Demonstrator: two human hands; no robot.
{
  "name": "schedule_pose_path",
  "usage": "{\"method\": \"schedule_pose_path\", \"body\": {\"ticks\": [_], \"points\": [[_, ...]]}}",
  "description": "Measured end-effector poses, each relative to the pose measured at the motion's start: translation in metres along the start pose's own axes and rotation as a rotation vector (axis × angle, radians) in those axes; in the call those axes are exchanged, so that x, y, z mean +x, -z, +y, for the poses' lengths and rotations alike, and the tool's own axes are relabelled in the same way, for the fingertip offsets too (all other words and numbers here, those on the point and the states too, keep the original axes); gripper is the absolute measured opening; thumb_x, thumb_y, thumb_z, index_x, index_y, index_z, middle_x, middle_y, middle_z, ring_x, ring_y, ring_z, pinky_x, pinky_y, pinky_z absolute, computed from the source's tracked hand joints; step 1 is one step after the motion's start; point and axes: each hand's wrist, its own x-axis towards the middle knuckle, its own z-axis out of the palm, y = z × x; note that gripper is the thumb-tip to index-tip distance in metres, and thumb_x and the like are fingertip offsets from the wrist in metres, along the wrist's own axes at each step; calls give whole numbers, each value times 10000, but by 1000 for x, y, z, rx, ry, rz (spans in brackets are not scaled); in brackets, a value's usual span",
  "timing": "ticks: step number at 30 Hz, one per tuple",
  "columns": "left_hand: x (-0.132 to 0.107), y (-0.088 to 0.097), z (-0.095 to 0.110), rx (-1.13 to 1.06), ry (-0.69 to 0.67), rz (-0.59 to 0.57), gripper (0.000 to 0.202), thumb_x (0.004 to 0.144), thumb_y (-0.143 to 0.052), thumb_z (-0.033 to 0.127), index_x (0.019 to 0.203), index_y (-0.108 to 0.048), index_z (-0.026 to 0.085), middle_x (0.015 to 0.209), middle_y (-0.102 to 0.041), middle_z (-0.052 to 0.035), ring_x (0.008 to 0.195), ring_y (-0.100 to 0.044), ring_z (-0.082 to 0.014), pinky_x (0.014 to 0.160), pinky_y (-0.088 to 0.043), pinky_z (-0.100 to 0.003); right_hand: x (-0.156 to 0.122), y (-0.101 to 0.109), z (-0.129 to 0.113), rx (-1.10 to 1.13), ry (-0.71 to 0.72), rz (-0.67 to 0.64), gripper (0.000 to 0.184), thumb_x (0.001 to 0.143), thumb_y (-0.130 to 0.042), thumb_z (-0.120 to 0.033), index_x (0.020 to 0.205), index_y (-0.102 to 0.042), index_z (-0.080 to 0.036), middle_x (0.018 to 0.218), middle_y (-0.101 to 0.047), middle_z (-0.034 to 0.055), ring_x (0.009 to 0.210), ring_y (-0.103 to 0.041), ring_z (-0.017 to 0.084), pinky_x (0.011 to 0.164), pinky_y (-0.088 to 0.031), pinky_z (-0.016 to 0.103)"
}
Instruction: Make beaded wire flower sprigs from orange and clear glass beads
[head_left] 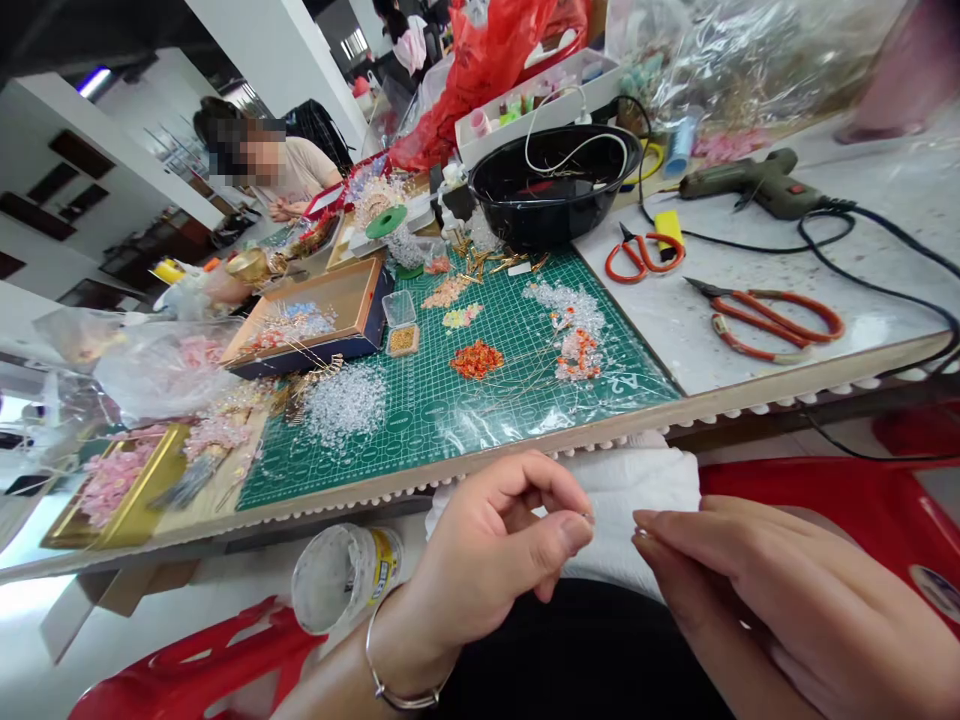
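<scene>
My left hand (pixel 506 545) is closed in a pinch over my lap, thumb against forefinger. A tiny glint shows at its fingertips, too small to name. Facing it, my right hand (pixel 780 590) pinches too, and what lies between its fingers cannot be made out. A small gap separates the two sets of fingertips. Beyond them on the green cutting mat (pixel 420 430) lie a pile of orange-red pieces (pixel 477 360), a heap of transparent beads (pixel 345 405), and a cluster of beads (pixel 577 352) with thin wires trailing from it.
Orange-handled pliers (pixel 776 315), small scissors (pixel 643 252) and a glue gun (pixel 750 182) lie at the right. A black bowl (pixel 555 215) stands behind the mat. An open box (pixel 311 315) sits left. Below the table edge is a plastic tub (pixel 330 580). Another person (pixel 292 165) sits across.
</scene>
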Motion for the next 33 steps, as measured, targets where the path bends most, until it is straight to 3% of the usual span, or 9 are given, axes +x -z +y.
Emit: {"method": "schedule_pose_path", "body": {"ticks": [14, 16, 20, 23, 25, 28, 30, 33], "points": [[-5, 4, -3, 90, -43, 3, 138, 902, -712, 305, 923, -651, 183, 854, -587, 24, 476, -470, 17, 426, -354, -120, 3, -2, -2, -10, 22, -24, 129, 931, -560, -106, 1018, -586, -197, 701, -709, 32, 542, -673, 149, 503, -474, 271], [-6, 2, -1, 247, -131, 29, 90, 907, -702, 275, 921, -672, 191, 885, -611, 11, 537, -518, -9, 470, -404, -131, 6, -2, -2, 3, 7, -70, 129, 945, -526, -107, 1011, -570, -208, 684, -705, 27, 530, -669, 147, 482, -465, 264], [-7, 2, 6, 701, -529, 96, 24, 895, -706, 178, 912, -722, 183, 848, -693, -15, 803, -651, -97, 710, -515, -170, 12, -5, -1, 95, -51, -196, 108, 969, -491, -146, 954, -539, -241, 664, -685, -13, 521, -657, 124, 477, -491, 220], [-7, 5, 9, 941, -727, 102, 73, 902, -674, 119, 951, -712, 157, 855, -732, -29, 826, -673, -107, 782, -522, -192, 13, -8, 0, 204, -132, -247, 115, 972, -502, -159, 923, -503, -263, 680, -669, -42, 570, -679, 107, 523, -530, 174], [-7, 8, 11, 1071, -792, 108, 77, 898, -647, 100, 942, -687, 147, 859, -726, -42, 795, -661, -120, 754, -525, -220, 12, -11, 1, 261, -194, -284, 83, 981, -509, -198, 1024, -503, -269, 704, -675, -41, 597, -697, 123, 523, -548, 177], [-6, 11, 11, 1211, -877, 112, 60, 876, -627, 98, 905, -652, 144, 830, -701, -51, 728, -618, -135, 701, -520, -262, 15, -16, 3, 342, -269, -326, 176, 984, -522, -257, 1159, -515, -261, 734, -704, -24, 599, -703, 151, 504, -561, 203], [-4, 13, 11, 1260, -917, 114, 59, 866, -617, 91, 894, -634, 140, 812, -690, -55, 696, -592, -138, 674, -515, -274, 19, -18, 5, 410, -310, -363, 105, 981, -512, -250, 1056, -586, -257, 734, -717, -10, 597, -700, 157, 509, -561, 210], [-2, 14, 9, 1295, -939, 110, 63, 874, -586, 90, 889, -614, 145, 788, -681, -57, 671, -568, -143, 647, -514, -286, 23, -21, 9, 478, -378, -414, 148, 967, -512, -246, 886, -635, -247, 713, -720, 4, 595, -689, 163, 507, -550, 212]]}}
